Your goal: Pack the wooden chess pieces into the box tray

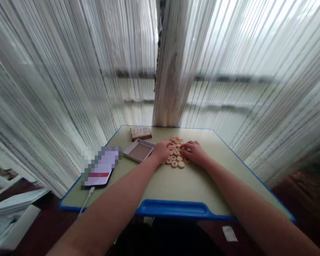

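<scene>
My left hand, palm down, half-curled, sits just right of the open, shallow, pale box, at the near edge of the round, tan, wooden-looking discs; my right hand, loosely bent, meets their side away from the box. Can't tell if either grips. Discs, right of the box: probably light, rigid, smooth, sturdy; I'd pinch rims. Forearms stretched, converging.
</scene>
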`<state>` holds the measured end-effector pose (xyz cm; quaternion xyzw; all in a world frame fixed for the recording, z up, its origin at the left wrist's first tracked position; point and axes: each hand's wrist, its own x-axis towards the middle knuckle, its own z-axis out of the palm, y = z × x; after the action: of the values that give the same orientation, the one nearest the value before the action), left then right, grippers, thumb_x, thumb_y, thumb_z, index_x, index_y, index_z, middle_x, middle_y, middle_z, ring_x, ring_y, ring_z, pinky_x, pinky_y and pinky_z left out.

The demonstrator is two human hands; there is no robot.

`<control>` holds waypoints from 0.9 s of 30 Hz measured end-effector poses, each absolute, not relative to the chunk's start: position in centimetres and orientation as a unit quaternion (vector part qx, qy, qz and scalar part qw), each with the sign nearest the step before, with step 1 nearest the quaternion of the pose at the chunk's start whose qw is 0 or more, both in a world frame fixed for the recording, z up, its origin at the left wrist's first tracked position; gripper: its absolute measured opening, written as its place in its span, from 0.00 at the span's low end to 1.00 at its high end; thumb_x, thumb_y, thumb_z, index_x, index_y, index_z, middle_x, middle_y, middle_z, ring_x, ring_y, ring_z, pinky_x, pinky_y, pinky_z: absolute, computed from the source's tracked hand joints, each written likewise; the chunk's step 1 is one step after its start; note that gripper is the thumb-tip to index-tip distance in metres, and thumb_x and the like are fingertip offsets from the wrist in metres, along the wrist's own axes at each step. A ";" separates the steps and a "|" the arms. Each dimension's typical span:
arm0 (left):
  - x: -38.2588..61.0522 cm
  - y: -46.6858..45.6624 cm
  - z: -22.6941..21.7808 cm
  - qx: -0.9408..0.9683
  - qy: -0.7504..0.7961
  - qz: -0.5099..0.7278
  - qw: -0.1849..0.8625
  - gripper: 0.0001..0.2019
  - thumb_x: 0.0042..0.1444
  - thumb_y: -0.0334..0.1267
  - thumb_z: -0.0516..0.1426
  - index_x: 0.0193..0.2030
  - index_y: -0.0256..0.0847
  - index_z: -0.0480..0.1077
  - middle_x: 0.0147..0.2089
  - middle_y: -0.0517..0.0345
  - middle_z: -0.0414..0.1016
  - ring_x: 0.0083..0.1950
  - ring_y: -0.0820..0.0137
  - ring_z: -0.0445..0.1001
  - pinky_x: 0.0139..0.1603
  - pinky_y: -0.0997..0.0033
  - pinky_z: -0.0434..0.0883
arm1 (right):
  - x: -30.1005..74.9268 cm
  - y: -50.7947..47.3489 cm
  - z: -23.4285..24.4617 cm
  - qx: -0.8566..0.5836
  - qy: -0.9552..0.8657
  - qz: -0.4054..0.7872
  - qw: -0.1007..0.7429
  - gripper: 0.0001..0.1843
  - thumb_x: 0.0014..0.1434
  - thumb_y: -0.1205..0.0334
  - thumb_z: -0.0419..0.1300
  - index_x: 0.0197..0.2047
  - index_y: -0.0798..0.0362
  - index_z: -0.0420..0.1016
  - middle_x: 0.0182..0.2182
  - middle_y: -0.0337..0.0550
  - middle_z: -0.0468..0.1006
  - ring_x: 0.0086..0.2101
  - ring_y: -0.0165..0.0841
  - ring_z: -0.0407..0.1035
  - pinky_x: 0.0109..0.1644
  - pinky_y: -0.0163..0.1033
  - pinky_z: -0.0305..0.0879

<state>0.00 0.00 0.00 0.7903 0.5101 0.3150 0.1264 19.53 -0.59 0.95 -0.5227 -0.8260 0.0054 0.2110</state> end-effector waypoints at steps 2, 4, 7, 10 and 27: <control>0.1 0.0 0.0 0.803 0.502 0.292 0.136 0.17 0.49 0.25 0.49 0.40 0.37 0.75 0.46 0.53 0.76 0.48 0.69 0.72 0.52 0.72 0.67 | 19.3 -0.6 0.9 -0.526 -0.821 0.008 0.221 0.15 0.57 0.54 0.56 0.41 0.52 0.79 0.37 0.49 0.76 0.40 0.37 0.68 0.51 0.43 0.55; 0.2 0.0 -0.1 0.810 0.497 0.278 0.141 0.16 0.49 0.25 0.49 0.38 0.39 0.76 0.45 0.55 0.77 0.48 0.70 0.72 0.52 0.73 0.67 | 19.2 -0.6 0.8 -0.530 -0.817 0.012 0.229 0.15 0.57 0.54 0.56 0.40 0.51 0.79 0.37 0.50 0.76 0.40 0.38 0.67 0.51 0.44 0.55; 0.2 -0.1 0.1 0.812 0.495 0.275 0.141 0.16 0.50 0.25 0.49 0.37 0.39 0.76 0.46 0.56 0.77 0.50 0.70 0.72 0.54 0.74 0.66 | 19.1 -0.6 0.8 -0.540 -0.808 0.017 0.236 0.13 0.56 0.55 0.57 0.38 0.50 0.80 0.36 0.48 0.76 0.40 0.37 0.67 0.50 0.44 0.55; 0.2 -0.4 0.3 0.803 0.504 0.285 0.142 0.18 0.51 0.24 0.49 0.42 0.39 0.75 0.47 0.56 0.77 0.50 0.70 0.72 0.55 0.72 0.66 | 19.2 -0.6 0.8 -0.553 -0.798 0.018 0.238 0.12 0.54 0.56 0.58 0.36 0.51 0.79 0.36 0.48 0.75 0.39 0.37 0.66 0.50 0.43 0.54; 0.0 -0.8 0.7 0.787 0.545 0.279 0.077 0.12 0.54 0.36 0.54 0.40 0.39 0.77 0.42 0.51 0.78 0.52 0.64 0.71 0.57 0.64 0.64 | 19.0 -1.0 1.1 -0.492 -0.816 0.048 0.300 0.11 0.47 0.71 0.55 0.26 0.49 0.77 0.33 0.38 0.79 0.38 0.36 0.65 0.50 0.42 0.59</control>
<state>0.04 -0.79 0.70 0.7871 0.5446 0.2790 0.0772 19.00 -1.04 1.08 -0.4919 -0.8158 0.0480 0.3004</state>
